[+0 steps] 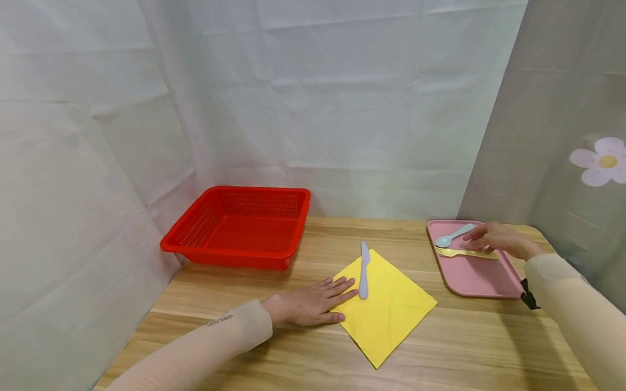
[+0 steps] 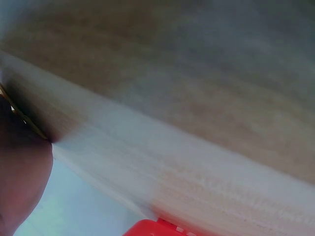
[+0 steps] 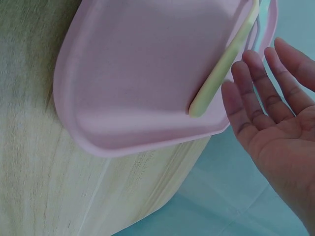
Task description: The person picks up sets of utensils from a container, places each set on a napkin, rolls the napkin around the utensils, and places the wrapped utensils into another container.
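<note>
The yellow fork (image 1: 467,253) and the pale blue spoon (image 1: 455,235) lie on the pink tray (image 1: 481,279), at the right side of the desk (image 1: 274,364). The right hand (image 1: 499,237) is positioned above them, entering from the right with the back of the hand upward and the fingers angled down. In the right wrist view, its fingers are extended with a slight bend, the thumb is set apart, and the palm holds nothing. The fingertips are near the fork handle; contact cannot be determined.

The left hand (image 1: 313,304) is flat, palm down, with fingers spread, over the left corner of the yellow napkin (image 1: 391,309). Its fingertips point toward the grey knife (image 1: 364,271) and end just beside the knife handle. The left wrist view is mostly blurred.

The fork lies nearly crosswise, tines at the left, handle at the right. The spoon is behind it, bowl at the left, handle slanting away to the right and partly covered by the hand. The tray has rounded corners and a raised rim. The napkin is laid flat in a diamond orientation, with faint creases. The knife lies across its upper left edge: handle on the napkin, blade tip extending beyond the edge.

The red basket (image 1: 235,258), with slotted walls, stands at the rear left of the desk. Light sleeves cover both forearms. A white cloth (image 1: 342,108) hangs behind the desk; a pink flower print (image 1: 606,161) is at the far right.
</note>
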`<action>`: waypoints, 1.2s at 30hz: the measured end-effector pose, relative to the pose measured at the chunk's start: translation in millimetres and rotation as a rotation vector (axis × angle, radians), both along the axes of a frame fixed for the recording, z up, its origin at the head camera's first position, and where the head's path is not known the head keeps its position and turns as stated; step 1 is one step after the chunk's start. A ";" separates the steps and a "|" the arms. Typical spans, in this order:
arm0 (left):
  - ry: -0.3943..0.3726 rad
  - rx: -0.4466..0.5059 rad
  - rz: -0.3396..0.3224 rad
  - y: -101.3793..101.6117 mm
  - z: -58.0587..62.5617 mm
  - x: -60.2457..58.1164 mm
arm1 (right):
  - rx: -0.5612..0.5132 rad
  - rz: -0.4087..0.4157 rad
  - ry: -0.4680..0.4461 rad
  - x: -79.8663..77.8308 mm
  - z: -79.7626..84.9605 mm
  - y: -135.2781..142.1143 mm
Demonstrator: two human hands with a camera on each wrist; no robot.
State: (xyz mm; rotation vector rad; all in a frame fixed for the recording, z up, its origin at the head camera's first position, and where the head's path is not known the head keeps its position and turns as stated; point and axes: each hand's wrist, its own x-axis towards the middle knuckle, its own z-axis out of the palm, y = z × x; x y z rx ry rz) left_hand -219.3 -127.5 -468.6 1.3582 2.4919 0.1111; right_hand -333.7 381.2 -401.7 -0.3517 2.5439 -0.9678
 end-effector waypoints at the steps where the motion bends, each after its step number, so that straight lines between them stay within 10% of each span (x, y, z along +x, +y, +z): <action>1: -0.003 0.000 0.001 0.1 0.1 -0.1 | 0.009 0.005 0.010 0.0 0.0 0.2; 36: -0.001 0.001 0.000 -0.5 -1.2 -0.4 | 0.128 0.043 0.078 -2.5 -19.5 -1.5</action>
